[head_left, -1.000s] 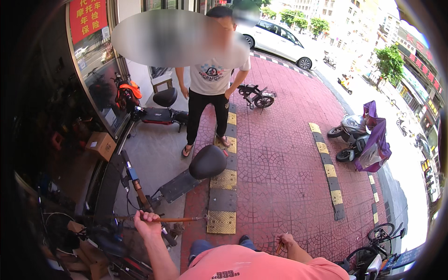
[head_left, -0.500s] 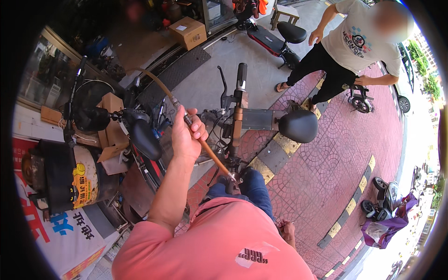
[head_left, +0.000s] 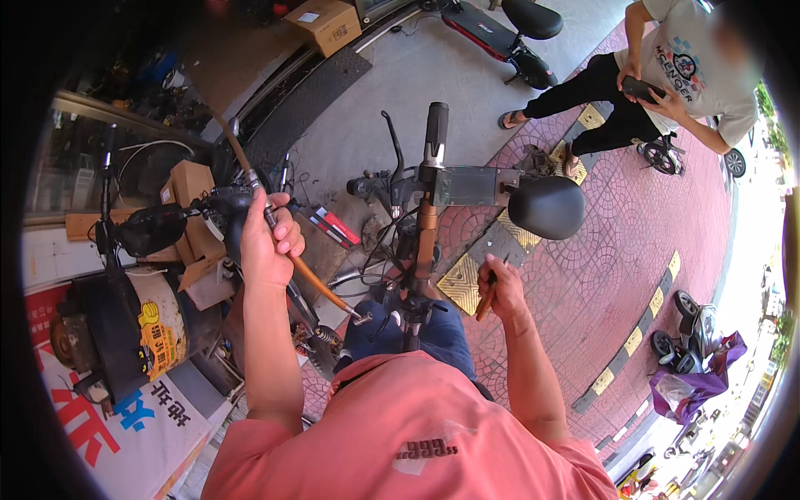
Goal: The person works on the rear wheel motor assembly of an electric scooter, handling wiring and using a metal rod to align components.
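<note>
My left hand (head_left: pixel 271 242) is closed around the metal coupling of an air hose (head_left: pixel 315 282). The hose's orange-brown free length hangs toward my knee and ends in a metal tip; its other part runs up and away to the far left. In my right hand (head_left: pixel 507 292) is a small brown-handled tool (head_left: pixel 487 304), mostly hidden by the fingers. Between my hands stands an electric scooter (head_left: pixel 425 225), straddled by my legs, with a brown stem, black grip, brake lever and dangling cables. Its black saddle (head_left: pixel 546 207) is to the right of the handlebar.
A person (head_left: pixel 658 83) stands at far right holding a dark phone (head_left: pixel 642 90). Another scooter (head_left: pixel 479 33) is parked beyond. To the left are a cardboard box (head_left: pixel 190 187), a black round tank (head_left: pixel 108 321) and a bike saddle. A yellow-black kerb strip (head_left: pixel 631 343) crosses the red paving.
My left hand and the hose moved left, and the hose tip came away from the scooter's stem base. My right hand rose into view with a tool. The person now holds a phone.
</note>
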`<state>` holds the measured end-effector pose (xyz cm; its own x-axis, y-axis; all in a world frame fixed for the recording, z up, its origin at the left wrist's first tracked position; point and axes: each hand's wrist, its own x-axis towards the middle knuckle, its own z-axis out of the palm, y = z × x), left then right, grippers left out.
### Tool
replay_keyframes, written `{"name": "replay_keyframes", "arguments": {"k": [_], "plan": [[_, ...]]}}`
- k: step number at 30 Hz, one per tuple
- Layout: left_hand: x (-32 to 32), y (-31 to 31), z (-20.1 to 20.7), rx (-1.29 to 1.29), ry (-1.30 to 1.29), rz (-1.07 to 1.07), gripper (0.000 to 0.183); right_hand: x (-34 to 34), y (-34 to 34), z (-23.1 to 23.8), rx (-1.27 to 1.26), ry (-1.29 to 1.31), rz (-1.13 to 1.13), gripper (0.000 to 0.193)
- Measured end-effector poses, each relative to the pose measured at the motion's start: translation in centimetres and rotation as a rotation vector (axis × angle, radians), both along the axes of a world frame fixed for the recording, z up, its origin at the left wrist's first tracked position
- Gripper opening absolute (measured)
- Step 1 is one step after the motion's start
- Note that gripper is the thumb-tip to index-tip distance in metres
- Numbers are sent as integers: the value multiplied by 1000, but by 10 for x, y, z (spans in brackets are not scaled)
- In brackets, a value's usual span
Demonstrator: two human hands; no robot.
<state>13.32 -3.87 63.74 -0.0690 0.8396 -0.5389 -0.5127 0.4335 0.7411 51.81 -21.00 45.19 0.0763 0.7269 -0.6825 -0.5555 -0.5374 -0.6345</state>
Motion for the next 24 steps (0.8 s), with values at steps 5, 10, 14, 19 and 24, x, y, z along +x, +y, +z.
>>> {"name": "replay_keyframes", "arguments": {"k": [5, 10, 14, 19, 24], "plan": [[-27, -13, 7, 83, -72, -24, 37, -92, 73, 98, -13, -514, 305, 55], [-25, -38, 14, 82, -130, -67, 35, -110, 74, 100, 237, -1426, 602, 64], [-38, -64, 0, 2, -168, -88, 34, -120, 57, 107, 210, -1522, 574, 67], [-66, -74, -27, -21, -98, -57, 33, -147, 63, 108, 166, -1482, 617, 68], [-46, -54, -22, 20, -176, -83, 32, -123, 79, 100, 322, -1535, 638, 65]]}}
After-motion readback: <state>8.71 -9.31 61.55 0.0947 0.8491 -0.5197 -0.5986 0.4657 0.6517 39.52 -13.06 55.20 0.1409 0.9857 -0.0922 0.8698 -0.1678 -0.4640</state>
